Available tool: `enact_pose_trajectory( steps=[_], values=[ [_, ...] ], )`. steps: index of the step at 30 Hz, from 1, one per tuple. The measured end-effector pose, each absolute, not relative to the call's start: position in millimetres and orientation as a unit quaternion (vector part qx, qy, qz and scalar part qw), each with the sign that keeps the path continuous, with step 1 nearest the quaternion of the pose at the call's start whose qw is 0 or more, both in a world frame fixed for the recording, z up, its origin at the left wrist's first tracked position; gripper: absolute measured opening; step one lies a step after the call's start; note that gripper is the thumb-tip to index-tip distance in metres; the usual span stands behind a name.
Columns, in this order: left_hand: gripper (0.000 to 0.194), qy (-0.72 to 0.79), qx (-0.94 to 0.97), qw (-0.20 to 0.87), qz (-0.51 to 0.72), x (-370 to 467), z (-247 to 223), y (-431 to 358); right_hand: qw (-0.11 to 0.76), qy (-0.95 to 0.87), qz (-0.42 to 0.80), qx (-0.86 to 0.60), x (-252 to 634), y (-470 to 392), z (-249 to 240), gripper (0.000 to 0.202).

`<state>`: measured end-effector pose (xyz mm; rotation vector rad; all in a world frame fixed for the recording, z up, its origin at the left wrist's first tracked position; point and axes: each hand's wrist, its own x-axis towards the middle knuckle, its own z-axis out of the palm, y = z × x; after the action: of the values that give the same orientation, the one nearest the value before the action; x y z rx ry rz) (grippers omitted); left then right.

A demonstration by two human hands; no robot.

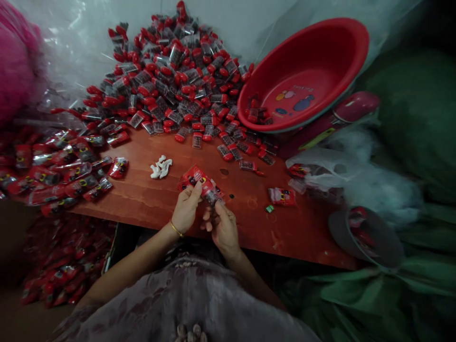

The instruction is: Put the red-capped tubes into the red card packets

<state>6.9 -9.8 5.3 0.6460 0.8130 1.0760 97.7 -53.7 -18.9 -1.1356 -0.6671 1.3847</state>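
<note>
My left hand [185,205], with a gold bracelet at the wrist, pinches the upper part of a small red printed packet [209,189] over the table. The packet's lower, clear end is between the thumb and fingers of my right hand [225,228]. Something dark shows through that end, too blurred to name. Under and behind it lie more flat red packets [192,175] on the wood. A crumpled white scrap [161,167] is to the left of my hands.
A large heap of clear, red-capped containers [192,76] covers the back of the table [149,204]. Filled red packets [67,175] pile up at left, more on the floor [60,275]. At right are a tilted red basin [342,45], a plastic bag [377,175] and a grey tub [338,230].
</note>
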Motion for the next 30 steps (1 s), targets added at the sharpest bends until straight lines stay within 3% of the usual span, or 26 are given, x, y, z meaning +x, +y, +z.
enact_pose_trajectory(
  steps=[5, 15, 24, 30],
  values=[
    [0.039, 0.374, 0.336, 0.733, 0.458, 4.1, 2.7, -11.6, 0.571, -0.416, 0.433, -0.56, 100.4, -59.4, -20.6, 0.033],
    [0.034, 0.352, 0.414, 0.729, 0.416, 6.3, 4.7, -20.6, 0.611, -0.233, 0.598, -0.463, 98.2, -48.9, -13.5, 0.04],
    [0.047, 0.452, 0.309, 0.675, 0.494, -12.9, -1.1, 0.6, 0.616, -0.275, 0.541, -0.502, 111.6, -50.7, -33.0, 0.036],
    [0.05, 0.474, 0.38, 0.66, 0.443, -13.4, -10.6, 3.2, 0.568, -0.387, 0.457, -0.565, 130.3, -50.8, -49.6, 0.032]
  ],
)
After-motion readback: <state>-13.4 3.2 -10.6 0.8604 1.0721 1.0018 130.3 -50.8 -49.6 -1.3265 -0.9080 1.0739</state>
